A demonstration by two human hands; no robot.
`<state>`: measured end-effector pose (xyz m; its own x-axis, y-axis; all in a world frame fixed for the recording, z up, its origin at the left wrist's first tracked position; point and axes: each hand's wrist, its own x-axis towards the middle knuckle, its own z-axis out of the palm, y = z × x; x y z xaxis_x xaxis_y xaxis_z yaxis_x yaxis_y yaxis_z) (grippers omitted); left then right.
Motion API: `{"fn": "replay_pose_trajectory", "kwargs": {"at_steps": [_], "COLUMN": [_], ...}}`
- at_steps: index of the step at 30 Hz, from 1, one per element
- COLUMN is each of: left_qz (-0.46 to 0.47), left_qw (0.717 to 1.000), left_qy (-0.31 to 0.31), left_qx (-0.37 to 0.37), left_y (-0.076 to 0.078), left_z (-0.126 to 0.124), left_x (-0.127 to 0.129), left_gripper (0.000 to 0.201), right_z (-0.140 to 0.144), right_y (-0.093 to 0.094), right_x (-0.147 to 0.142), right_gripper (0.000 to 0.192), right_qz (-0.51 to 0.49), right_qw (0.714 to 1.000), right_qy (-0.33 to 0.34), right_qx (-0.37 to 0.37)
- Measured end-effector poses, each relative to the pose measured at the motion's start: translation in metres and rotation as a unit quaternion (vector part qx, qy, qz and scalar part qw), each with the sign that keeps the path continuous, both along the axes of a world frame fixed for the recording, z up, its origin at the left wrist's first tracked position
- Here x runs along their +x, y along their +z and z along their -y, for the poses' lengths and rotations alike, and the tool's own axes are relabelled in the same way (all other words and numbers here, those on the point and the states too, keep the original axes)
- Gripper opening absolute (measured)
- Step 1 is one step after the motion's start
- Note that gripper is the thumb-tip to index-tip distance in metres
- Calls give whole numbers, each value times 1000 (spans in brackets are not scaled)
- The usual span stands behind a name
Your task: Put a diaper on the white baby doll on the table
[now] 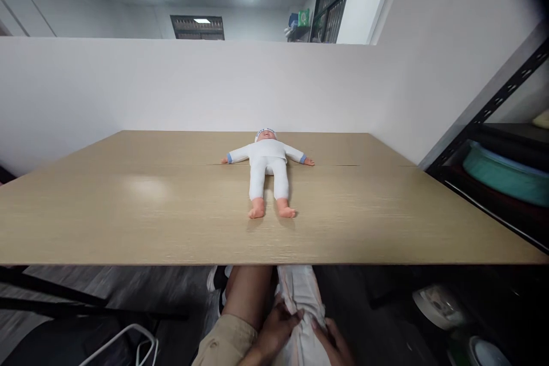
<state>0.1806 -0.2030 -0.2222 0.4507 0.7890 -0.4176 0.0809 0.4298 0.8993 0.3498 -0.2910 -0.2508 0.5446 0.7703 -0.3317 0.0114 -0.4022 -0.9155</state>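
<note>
Both hands, left (pixel 274 329) and right (pixel 332 343), gripping white cloth (pixel 302 303) on lap; smooth flat before lifting toward doll (pixel 268 168) on bench (pixel 128 211).

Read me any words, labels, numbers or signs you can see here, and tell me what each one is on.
No text here can be read.
Doll's cap: a dark band of marks, too small and blurred to read.
Green package on the far shelf: print too small to read.
White garment under the left hand and right hand: faint pattern, no legible words.
</note>
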Motion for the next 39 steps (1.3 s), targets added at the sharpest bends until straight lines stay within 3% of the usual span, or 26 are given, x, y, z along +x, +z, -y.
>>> {"fn": "replay_pose_trajectory", "kwargs": {"at_steps": [3, 5, 9, 12, 14, 16, 20, 24, 28, 31, 33, 35, 39], "left_qz": [87, 98, 157, 151, 110, 81, 106, 154, 139, 117, 106, 91, 34], "left_qw": [995, 992, 985, 984, 983, 979, 973, 974, 979, 981, 982, 984, 992], "left_qy": [19, 57, 67, 61, 69, 74, 75, 92, 129, 151, 156, 155, 115], "left_qx": [-42, -48, 5, 77, 128, 175, 192, 141, 69, 29, 12, 4, 34], "left_y": [13, 33, 106, 163, 187, 199, 206, 199, 172, 145, 130, 124, 125], "left_z": [5, 18, 62, 94, 107, 111, 95, 69, 51, 44, 43, 42, 39], "left_x": [4, 1, -18, -38, -51, -60, -63, -55, -54, -57, -59, -62, -67], "left_gripper": [85, 84, 70, 64, 62, 60, 59, 60, 65, 73, 77, 80, 80], "right_z": [-6, -1, 28, 54, 65, 67, 45, 10, -13, -20, -25, -34, -68], "right_y": [21, 46, 115, 167, 195, 214, 224, 209, 185, 170, 166, 169, 190], "right_x": [-3, -6, -15, -29, -39, -48, -57, -54, -41, -31, -27, -26, -35], "right_gripper": [68, 73, 62, 59, 57, 54, 46, 44, 40, 40, 41, 39, 40], "right_qz": [-81, -139, -188, -172, -154, -133, -83, -31, 58, 192, 288, 357, 424], "right_qw": [996, 990, 975, 976, 977, 976, 968, 966, 962, 956, 937, 903, 827], "right_qy": [7, 28, 101, 65, 49, 50, 95, 150, 211, 169, 105, 85, 218], "right_qx": [-22, 7, 69, 117, 141, 164, 215, 209, 163, 144, 170, 225, 298]}}
